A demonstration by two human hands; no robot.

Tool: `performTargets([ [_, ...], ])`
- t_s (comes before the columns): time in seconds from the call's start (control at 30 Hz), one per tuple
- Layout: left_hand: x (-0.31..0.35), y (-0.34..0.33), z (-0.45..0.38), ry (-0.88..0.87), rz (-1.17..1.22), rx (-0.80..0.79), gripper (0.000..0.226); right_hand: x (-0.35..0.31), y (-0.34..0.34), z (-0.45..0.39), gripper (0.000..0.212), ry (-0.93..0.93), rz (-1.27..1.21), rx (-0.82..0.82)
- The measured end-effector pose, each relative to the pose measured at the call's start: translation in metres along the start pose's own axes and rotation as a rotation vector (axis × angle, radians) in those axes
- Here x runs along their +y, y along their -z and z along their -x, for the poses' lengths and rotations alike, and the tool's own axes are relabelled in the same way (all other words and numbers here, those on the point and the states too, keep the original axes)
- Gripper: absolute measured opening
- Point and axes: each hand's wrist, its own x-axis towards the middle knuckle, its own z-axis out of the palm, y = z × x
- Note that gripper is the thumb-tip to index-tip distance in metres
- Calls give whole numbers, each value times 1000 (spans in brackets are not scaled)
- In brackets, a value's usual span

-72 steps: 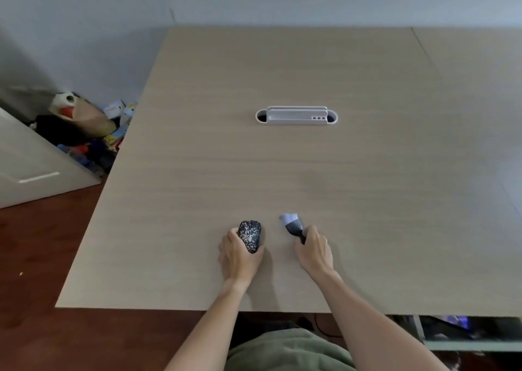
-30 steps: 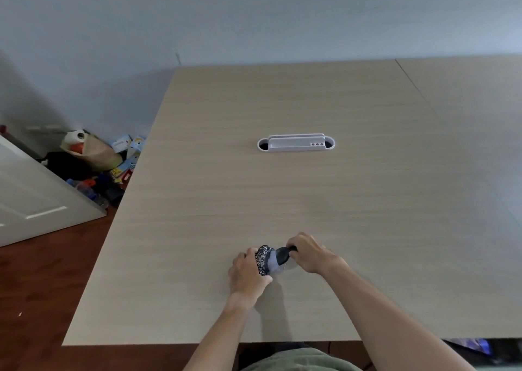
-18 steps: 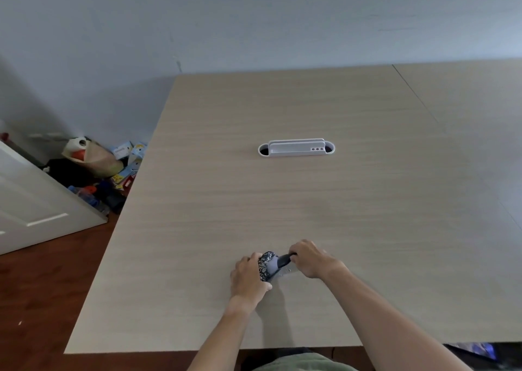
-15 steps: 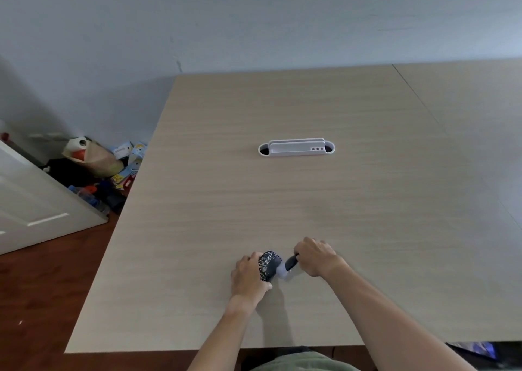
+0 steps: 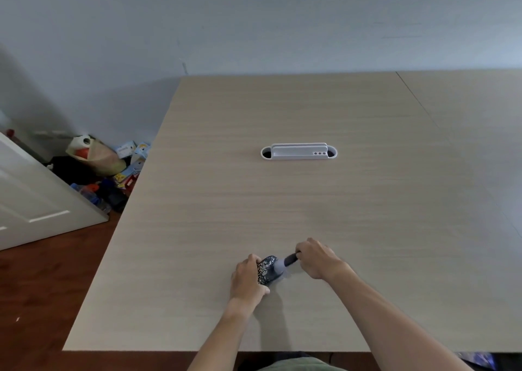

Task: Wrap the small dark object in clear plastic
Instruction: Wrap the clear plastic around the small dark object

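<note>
A small dark object with white speckles [image 5: 265, 269] stands on its edge near the front of the wooden table [image 5: 282, 201]. My left hand [image 5: 245, 279] grips it from the left. My right hand [image 5: 317, 260] holds the short dark handle [image 5: 291, 258] of a small roll of clear plastic [image 5: 278, 267]. The roll touches the right side of the dark object. I cannot make out how much plastic lies over the object.
A white cable port [image 5: 298, 152] is set into the middle of the table. A seam [image 5: 418, 102] runs along the table's right part. On the floor at the left lie a pile of bags and boxes [image 5: 99, 167] and a white door [image 5: 28, 201].
My hands were apart, the right holding the roll away from the object. They have come together, and the roll now rests against the object. In the last half second little has moved.
</note>
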Motion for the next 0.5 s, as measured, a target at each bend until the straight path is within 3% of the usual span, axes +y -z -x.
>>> performTargets([
  [0.1, 1, 1, 1, -4, 11, -2, 67, -3, -1, -1, 23, 29, -153, 21],
  [0.33, -1, 4, -2, -63, -17, -28, 55, -7, -7, 7, 27, 25, 85, -2],
  [0.5, 3, 7, -4, -67, -32, -52, 60, -7, 3, 0, 26, 81, -14, 58],
])
